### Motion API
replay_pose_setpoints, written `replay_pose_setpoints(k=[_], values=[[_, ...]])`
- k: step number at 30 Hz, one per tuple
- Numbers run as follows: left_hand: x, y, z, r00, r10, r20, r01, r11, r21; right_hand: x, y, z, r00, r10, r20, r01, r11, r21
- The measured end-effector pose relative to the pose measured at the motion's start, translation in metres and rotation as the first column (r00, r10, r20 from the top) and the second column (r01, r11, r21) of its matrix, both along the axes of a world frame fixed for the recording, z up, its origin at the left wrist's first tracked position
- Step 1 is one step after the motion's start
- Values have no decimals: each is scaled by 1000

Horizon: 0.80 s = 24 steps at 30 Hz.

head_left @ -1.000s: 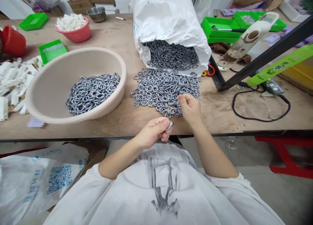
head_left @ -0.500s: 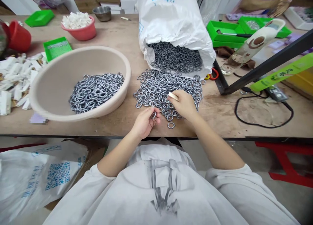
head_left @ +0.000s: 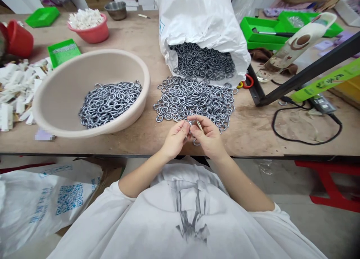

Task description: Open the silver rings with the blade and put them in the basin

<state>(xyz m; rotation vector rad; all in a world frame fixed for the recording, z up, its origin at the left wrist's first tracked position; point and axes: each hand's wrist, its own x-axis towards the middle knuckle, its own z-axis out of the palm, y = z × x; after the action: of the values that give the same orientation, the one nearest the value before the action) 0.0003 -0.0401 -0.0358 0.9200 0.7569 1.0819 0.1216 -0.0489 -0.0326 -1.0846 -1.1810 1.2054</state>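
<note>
Close together at the near edge of the ring pile are my two hands. My left hand (head_left: 174, 139) pinches a grey metallic-looking ring (head_left: 190, 123), mostly hidden by the fingers. My right hand (head_left: 210, 139) is closed around a small pale stick-like tool (head_left: 200, 126), and its fingertips meet the ring. The tool's tip does not show clearly. Behind the hands spreads a pile of loose grey rings (head_left: 194, 99), spilling from a white sack (head_left: 204, 22) lying with its mouth toward me. To the left, a large beige basin (head_left: 62, 86) holds many similar rings.
White pieces (head_left: 17, 86) are heaped at far left beside a green tray (head_left: 64, 53). A red bowl (head_left: 92, 33) of white parts stands behind. At right are a black metal frame (head_left: 298, 75), a cable (head_left: 274, 129), a clear bottle (head_left: 298, 43) and red-handled scissors (head_left: 248, 82).
My right hand has come down and toward me from over the pile, bringing the pale tool to the ring. My left hand has moved slightly right, and the hands now meet.
</note>
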Motion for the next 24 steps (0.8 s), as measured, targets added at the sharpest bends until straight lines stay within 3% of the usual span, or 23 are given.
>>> replay_pose_setpoints(k=[2,6,11,17,19,22,24], values=[[-1,-1,-1,1000,-31,5,31,1000,-6,5,2,1,998,36,50,-37,999,27],[-4,-1,-4,997,-72,29,73,997,-33,15,-1,1,979,-42,201,15,991,134],[-7,-1,-5,996,-76,54,79,995,-55,19,-13,6,848,-41,529,-109,962,249],[-11,-3,-3,994,-103,42,106,992,-65,22,-17,8,810,-6,586,-185,946,266],[-13,-6,-2,984,-175,21,176,983,-46,29,-8,3,820,-26,572,-137,961,239],[-18,-10,-4,956,-292,0,292,955,-53,43,16,-9,816,-205,540,95,970,224],[-22,-11,-6,963,-270,13,270,958,-93,48,34,-15,739,-246,627,155,968,198]])
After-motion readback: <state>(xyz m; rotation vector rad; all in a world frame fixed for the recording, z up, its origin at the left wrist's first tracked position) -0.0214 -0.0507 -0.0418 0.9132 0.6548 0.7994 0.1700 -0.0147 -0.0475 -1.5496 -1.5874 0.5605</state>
